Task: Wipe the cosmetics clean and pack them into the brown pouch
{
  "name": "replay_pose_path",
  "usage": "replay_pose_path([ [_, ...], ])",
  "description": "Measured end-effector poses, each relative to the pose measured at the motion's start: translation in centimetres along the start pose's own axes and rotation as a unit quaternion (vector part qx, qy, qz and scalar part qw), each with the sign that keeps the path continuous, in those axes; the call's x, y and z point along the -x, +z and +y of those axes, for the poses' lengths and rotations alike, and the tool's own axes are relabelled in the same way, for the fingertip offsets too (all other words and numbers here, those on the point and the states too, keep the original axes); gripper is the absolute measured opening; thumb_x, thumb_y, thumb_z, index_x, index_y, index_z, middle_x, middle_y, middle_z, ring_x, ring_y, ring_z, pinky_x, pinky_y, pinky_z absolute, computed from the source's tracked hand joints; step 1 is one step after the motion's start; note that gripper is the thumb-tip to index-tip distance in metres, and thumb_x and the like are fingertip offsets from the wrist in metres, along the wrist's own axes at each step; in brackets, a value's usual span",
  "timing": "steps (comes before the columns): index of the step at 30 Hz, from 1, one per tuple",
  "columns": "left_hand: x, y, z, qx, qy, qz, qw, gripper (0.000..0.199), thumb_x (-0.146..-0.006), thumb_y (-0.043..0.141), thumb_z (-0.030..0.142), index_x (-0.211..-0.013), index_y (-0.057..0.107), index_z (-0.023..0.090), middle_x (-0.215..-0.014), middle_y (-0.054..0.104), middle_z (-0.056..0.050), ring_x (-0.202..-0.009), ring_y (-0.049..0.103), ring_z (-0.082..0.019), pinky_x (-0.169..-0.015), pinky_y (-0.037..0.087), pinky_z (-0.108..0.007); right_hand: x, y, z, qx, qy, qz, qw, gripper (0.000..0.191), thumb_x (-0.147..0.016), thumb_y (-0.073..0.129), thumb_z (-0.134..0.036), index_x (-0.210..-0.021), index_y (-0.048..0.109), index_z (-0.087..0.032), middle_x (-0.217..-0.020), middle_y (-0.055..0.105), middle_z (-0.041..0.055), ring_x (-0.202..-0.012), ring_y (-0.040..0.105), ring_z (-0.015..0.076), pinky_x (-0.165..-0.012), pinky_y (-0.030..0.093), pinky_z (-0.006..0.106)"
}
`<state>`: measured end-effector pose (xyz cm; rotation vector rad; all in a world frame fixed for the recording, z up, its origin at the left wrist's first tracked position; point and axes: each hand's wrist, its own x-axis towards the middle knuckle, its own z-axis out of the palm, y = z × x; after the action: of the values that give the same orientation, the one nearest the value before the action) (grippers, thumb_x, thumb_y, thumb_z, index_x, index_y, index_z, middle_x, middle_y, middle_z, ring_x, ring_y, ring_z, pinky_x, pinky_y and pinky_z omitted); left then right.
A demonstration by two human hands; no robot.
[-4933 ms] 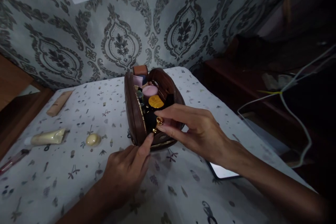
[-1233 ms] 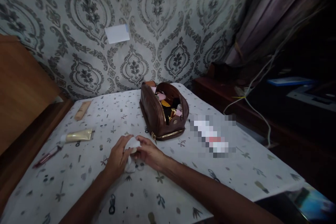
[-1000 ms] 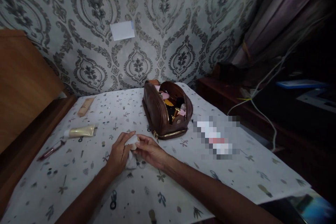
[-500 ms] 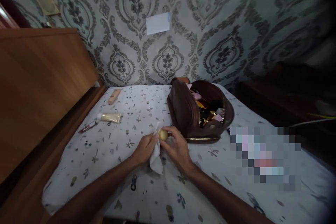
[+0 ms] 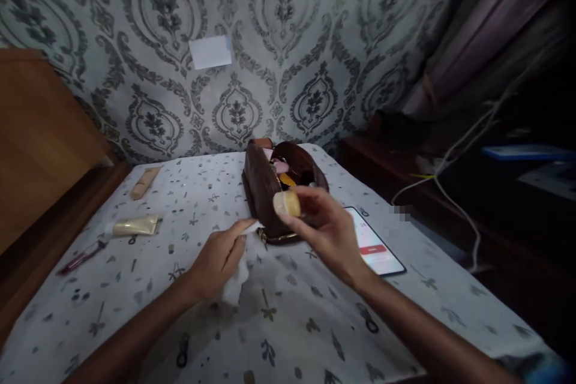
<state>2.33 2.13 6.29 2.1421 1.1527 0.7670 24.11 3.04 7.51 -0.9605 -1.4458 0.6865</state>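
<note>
Held up between the fingertips of my right hand [image 5: 330, 231] is a small round jar [image 5: 287, 204], yellowish with a paler end. It is in front of the open brown bag [image 5: 263, 192], which has a gold zip and several small items inside. My left hand [image 5: 218, 261] is closed on a white tissue or cloth [image 5: 236, 285], which hangs below the fingers. The hands are apart. Beyond my right wrist lies a phone [image 5: 375, 246] with its screen lit.
At the left lie a beige tube [image 5: 144, 183], a pale gold tube [image 5: 135, 225] and a slim dark-red tube [image 5: 81, 257] on the patterned sheet [image 5: 202, 342]. A wooden panel [image 5: 40, 144] borders the left side. White cables [image 5: 463, 216] hang at the right.
My hands have moved apart. The right one has lifted the jar off the cloth, up and toward the bag. The view has turned right, and the phone shows more clearly.
</note>
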Motion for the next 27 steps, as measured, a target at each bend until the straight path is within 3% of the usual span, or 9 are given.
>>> replay_pose_path([
  [2, -1.9, -0.1, 1.3, -0.080, 0.036, -0.024, 0.996, 0.048, -0.102, 0.027, 0.030, -0.140, 0.053, 0.015, -0.062, 0.055, 0.004, -0.053, 0.049, -0.013, -0.057, 0.038, -0.024, -1.9, -2.1, -0.5, -0.006, -0.005, 0.010, 1.000, 0.040, -0.075, 0.083, -0.040, -0.108, 0.067, -0.024, -0.111, 0.072, 0.0053, -0.095, 0.070, 0.0199, -0.086, 0.059, 0.034],
  [5, -4.7, 0.5, 3.0, -0.211, 0.052, -0.062, 0.974, 0.055, -0.099, 0.028, 0.022, -0.153, 0.039, 0.014, -0.064, 0.059, 0.002, -0.053, 0.051, -0.015, -0.057, 0.040, -0.024, -4.9, -4.2, -0.3, -0.019, 0.014, -0.032, 0.999, 0.043, -0.070, 0.085, -0.041, -0.103, 0.066, -0.023, -0.103, 0.073, 0.0044, -0.095, 0.070, 0.0211, -0.088, 0.058, 0.037],
  [8, -6.3, 1.3, 4.4, -0.325, 0.023, -0.124, 0.937, 0.062, -0.096, 0.035, 0.015, -0.157, 0.030, 0.015, -0.071, 0.067, -0.001, -0.059, 0.061, -0.017, -0.061, 0.046, -0.026, -7.5, -5.1, 0.5, -0.023, 0.044, -0.100, 0.994, 0.042, -0.066, 0.085, -0.038, -0.098, 0.063, -0.022, -0.096, 0.072, 0.0026, -0.087, 0.071, 0.0198, -0.083, 0.059, 0.036],
  [11, -6.5, 1.8, 5.2, -0.392, -0.011, -0.178, 0.902, 0.062, -0.096, 0.037, 0.011, -0.156, 0.033, 0.023, -0.081, 0.073, -0.003, -0.068, 0.069, -0.019, -0.066, 0.052, -0.029, -9.3, -5.6, 1.3, 0.029, 0.061, -0.172, 0.983, 0.036, -0.066, 0.080, -0.031, -0.096, 0.063, -0.020, -0.088, 0.070, 0.0008, -0.080, 0.069, 0.0173, -0.076, 0.057, 0.032],
  [15, -6.3, 2.1, 5.2, -0.435, -0.036, -0.204, 0.876, 0.063, -0.095, 0.039, 0.010, -0.156, 0.034, 0.027, -0.096, 0.076, -0.006, -0.079, 0.075, -0.024, -0.070, 0.058, -0.037, -11.0, -6.0, 1.5, 0.138, 0.045, -0.261, 0.954, 0.027, -0.069, 0.073, -0.021, -0.095, 0.066, -0.019, -0.082, 0.070, -0.0014, -0.077, 0.067, 0.0149, -0.072, 0.051, 0.026],
  [20, -6.4, 2.6, 4.2, -0.443, -0.012, -0.204, 0.873, 0.063, -0.095, 0.039, 0.008, -0.155, 0.035, 0.026, -0.100, 0.076, -0.007, -0.084, 0.076, -0.028, -0.069, 0.062, -0.042, -12.5, -6.4, 1.5, 0.246, -0.026, -0.357, 0.901, 0.016, -0.074, 0.066, -0.014, -0.090, 0.069, -0.018, -0.079, 0.069, -0.0024, -0.073, 0.062, 0.0119, -0.066, 0.041, 0.022],
  [24, -6.5, 2.9, 3.5, -0.447, 0.014, -0.192, 0.874, 0.063, -0.092, 0.043, 0.007, -0.153, 0.039, 0.024, -0.097, 0.076, -0.006, -0.081, 0.076, -0.026, -0.065, 0.062, -0.040, -13.3, -6.1, 1.6, 0.279, -0.095, -0.422, 0.857, 0.015, -0.074, 0.060, -0.008, -0.080, 0.070, -0.017, -0.076, 0.067, -0.0022, -0.071, 0.057, 0.0108, -0.066, 0.036, 0.022],
  [27, -6.4, 3.0, 3.1, -0.450, 0.030, -0.182, 0.874, 0.063, -0.091, 0.045, 0.007, -0.152, 0.041, 0.022, -0.094, 0.077, -0.005, -0.077, 0.076, -0.024, -0.062, 0.062, -0.035, -13.6, -5.7, 1.2, 0.306, -0.095, -0.459, 0.829, 0.019, -0.074, 0.057, -0.003, -0.078, 0.070, -0.017, -0.075, 0.066, -0.0010, -0.071, 0.055, 0.0113, -0.066, 0.034, 0.023],
])
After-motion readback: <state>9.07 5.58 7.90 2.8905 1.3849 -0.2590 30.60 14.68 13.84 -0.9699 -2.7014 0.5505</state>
